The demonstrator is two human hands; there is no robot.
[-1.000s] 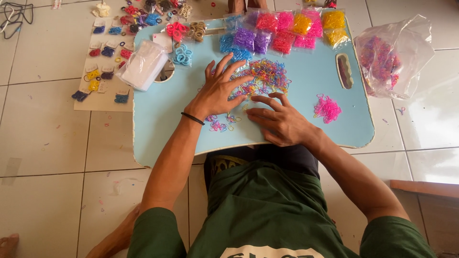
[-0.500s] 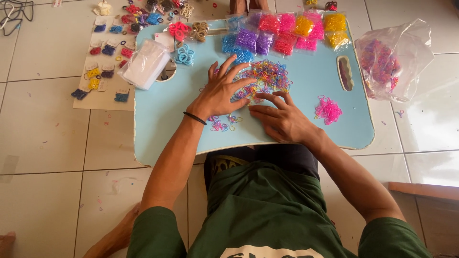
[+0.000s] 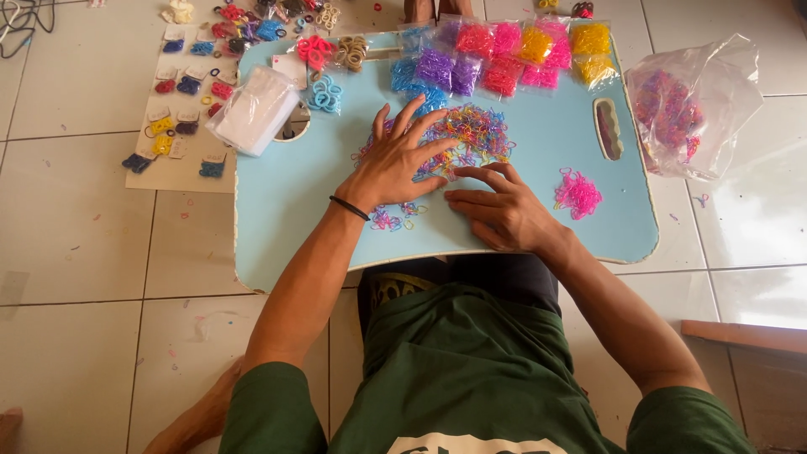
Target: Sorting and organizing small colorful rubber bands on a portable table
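While our left hand (image 3: pixel 393 168) is lying open and flat on the mixed pile of rubber bands (image 3: pixel 471 134) mid-desk (image 3: pixel 277 219), our right hand (image 3: pixel 504 214) is spreading open fingers just below the pile; picking bands out singly probably calls for light fingertips.

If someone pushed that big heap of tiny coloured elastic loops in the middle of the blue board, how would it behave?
The mixed heap of loops would probably spread and scatter, since strays already lie near the left hand. Each thin loop looks floppy and very light. They likely snag on one another, as they lie tangled.
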